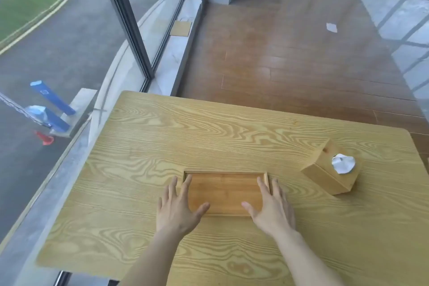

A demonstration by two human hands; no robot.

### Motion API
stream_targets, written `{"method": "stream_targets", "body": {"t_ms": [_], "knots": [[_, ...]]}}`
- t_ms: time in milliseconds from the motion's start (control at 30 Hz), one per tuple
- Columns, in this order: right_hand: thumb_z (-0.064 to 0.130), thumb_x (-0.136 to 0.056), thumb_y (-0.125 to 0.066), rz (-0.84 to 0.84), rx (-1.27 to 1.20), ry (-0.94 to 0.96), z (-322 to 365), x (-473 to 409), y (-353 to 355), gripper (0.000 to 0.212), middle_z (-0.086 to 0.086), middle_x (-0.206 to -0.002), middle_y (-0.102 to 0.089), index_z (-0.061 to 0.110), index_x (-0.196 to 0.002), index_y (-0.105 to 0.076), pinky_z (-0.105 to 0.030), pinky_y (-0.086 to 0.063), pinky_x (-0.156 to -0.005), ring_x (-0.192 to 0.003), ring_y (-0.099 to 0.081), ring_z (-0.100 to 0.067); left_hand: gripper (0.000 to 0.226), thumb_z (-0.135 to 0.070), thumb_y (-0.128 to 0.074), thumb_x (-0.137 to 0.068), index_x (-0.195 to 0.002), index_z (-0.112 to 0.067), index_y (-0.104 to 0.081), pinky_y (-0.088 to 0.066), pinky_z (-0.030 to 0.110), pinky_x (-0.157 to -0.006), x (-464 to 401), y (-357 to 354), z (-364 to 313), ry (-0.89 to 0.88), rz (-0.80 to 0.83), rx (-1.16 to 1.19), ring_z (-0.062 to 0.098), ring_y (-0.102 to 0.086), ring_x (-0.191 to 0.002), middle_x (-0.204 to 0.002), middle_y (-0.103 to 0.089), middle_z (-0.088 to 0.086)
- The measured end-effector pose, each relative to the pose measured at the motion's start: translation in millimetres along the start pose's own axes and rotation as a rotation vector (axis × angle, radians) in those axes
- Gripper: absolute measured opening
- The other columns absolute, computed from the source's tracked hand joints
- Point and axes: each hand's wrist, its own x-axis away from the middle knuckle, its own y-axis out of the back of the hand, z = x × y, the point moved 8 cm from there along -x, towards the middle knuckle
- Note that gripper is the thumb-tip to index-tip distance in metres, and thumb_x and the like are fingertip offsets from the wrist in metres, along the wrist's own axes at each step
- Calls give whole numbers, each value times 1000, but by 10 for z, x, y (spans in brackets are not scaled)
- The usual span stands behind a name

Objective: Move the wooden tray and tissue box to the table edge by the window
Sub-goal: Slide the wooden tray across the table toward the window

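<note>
A shallow rectangular wooden tray (224, 189) lies flat in the middle of the light wood-grain table (162, 137). My left hand (177, 206) rests over the tray's left end, fingers spread, thumb on the tray floor. My right hand (270, 204) covers the tray's right end the same way, fingers apart. Neither hand has closed on the tray. To the right stands a wooden tissue box (325, 174), turned at an angle, with a white tissue (343, 163) sticking out of its top.
The window (69, 30) with its dark frame and a grey stone sill (46, 193) runs along the table's left side. Beyond the table's far edge is a brown plank floor (290, 53) with a white scrap of paper (331, 27).
</note>
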Motion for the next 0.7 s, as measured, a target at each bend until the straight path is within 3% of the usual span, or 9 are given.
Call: {"method": "stream_targets", "body": {"t_ms": [133, 233, 433, 700], "knots": [[73, -90, -53, 69, -36, -87, -43, -52, -160, 95, -13, -174, 0, 39, -163, -5, -46, -44, -112, -149, -36, -37, 102, -80, -55, -75, -154, -48, 1, -35, 51, -116, -62, -141, 90, 48, 69, 69, 31, -17, -153, -169, -2, 4], [72, -89, -55, 83, -82, -132, -57, -88, -284, 95, -13, -172, -11, 38, -163, -7, -44, -44, -111, -148, -38, -35, 104, -75, -63, -74, -154, -48, -1, -43, 48, -110, -59, -227, 85, 47, 90, 96, 29, -21, -151, -167, -8, 5], [72, -86, -60, 35, -223, -204, -82, -154, -326, 91, -7, -155, -36, 35, -161, -24, -46, -46, -110, -138, -45, -33, 103, -67, -70, -74, -154, -45, -9, -44, 45, -109, -83, -255, 45, 55, 56, 190, 28, -19, -150, -163, -16, 9], [71, -85, -61, 45, -245, -218, 205, -207, -336, 86, -8, -143, -43, 32, -157, -36, -45, -48, -106, -131, -52, -32, 99, -65, -72, -74, -153, -45, -17, -52, 43, -98, -174, -54, 302, 106, -23, 238, 25, -27, -145, -156, -25, 5]]}}
